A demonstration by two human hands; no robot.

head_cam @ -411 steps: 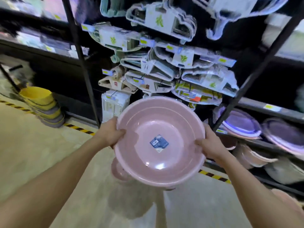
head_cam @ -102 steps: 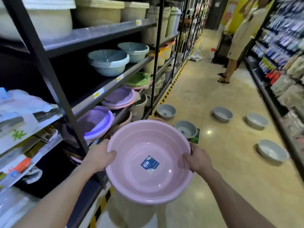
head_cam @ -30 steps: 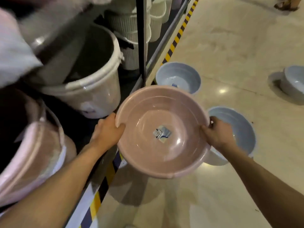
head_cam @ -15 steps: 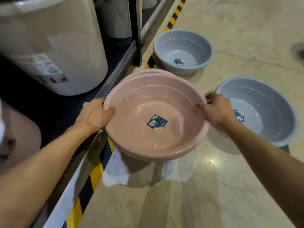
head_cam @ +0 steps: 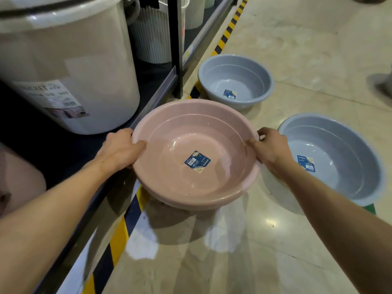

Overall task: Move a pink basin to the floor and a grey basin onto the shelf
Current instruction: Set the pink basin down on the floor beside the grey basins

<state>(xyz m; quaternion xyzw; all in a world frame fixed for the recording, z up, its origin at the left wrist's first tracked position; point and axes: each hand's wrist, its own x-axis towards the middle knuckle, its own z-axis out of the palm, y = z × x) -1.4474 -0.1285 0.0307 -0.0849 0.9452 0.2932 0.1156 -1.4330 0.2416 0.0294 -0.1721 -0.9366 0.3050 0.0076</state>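
Head view is showing the left hand and right hand holding the pink basin low above the floor, with a grey basin waiting for the shelf.

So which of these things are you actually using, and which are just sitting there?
For the job:
pink basin, gripped at its rim by the left hand and right hand
two grey basins on the floor
shelf

Just there:
big white bucket
ribbed white bin
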